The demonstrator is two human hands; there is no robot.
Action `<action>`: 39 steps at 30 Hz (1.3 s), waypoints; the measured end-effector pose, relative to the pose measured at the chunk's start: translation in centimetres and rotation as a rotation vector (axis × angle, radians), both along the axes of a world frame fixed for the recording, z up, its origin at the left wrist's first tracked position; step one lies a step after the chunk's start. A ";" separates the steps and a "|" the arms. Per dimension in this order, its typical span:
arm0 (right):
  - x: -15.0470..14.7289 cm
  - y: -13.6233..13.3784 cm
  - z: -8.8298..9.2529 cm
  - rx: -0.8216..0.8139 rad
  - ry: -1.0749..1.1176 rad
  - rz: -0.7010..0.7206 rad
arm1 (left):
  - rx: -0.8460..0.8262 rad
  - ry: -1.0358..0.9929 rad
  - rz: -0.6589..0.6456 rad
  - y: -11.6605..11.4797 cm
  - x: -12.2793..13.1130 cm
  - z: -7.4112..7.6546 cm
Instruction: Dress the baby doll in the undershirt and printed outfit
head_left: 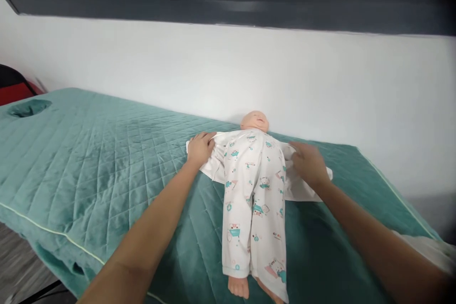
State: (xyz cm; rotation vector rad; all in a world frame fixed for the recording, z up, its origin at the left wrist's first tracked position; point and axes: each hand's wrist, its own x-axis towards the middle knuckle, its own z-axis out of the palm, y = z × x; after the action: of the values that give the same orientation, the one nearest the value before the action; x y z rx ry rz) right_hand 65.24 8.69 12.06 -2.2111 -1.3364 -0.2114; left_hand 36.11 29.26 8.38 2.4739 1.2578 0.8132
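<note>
A baby doll point(255, 120) lies on its back, head toward the wall and bare feet toward me. White printed pants point(254, 190) cover its legs and reach up over its trunk. Beneath and beside it a white top point(301, 189) is spread out to both sides. My left hand point(200, 148) is on the top's cloth at the left, fingers curled over its edge. On the other side my right hand point(309, 164) pinches the cloth near the doll's shoulder. The doll's arms are hidden.
The doll rests on a massage bed with a green quilted cover point(107, 152), which has a face hole point(29, 108) at the far left. A white wall point(142, 66) with a dark window frame point(285, 7) stands behind. Something red and black point(14, 86) is at the left edge.
</note>
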 end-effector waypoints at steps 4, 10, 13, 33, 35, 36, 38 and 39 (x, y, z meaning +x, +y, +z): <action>-5.0 4.0 4.3 0.099 0.009 0.116 | 0.010 -0.006 -0.006 0.1 0.0 -0.2; -12.5 12.8 6.3 -0.411 -0.339 0.588 | 0.039 0.009 0.010 0.2 0.0 -0.3; -14.0 15.9 5.4 -0.560 -0.388 0.577 | 0.048 0.027 0.018 0.4 0.2 -0.3; -14.4 18.4 4.2 -0.732 -0.363 0.531 | 0.048 0.124 0.029 0.0 0.7 0.7; -14.1 18.1 4.7 -0.732 -0.347 0.538 | 0.045 0.115 0.013 -0.2 0.6 0.8; -13.9 17.9 5.0 -0.732 -0.337 0.547 | 0.043 0.107 0.003 -0.2 0.6 0.9; -13.4 17.3 5.7 -0.741 -0.318 0.561 | 0.045 0.080 -0.015 -0.3 0.4 1.0; -13.1 17.0 6.1 -0.745 -0.307 0.561 | 0.048 0.062 -0.021 -0.3 0.3 1.0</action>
State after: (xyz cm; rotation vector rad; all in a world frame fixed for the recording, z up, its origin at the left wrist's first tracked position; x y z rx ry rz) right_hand 52.17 25.73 18.16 -2.2798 -2.4525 0.2032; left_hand 36.41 28.93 9.42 2.5641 1.2451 0.7757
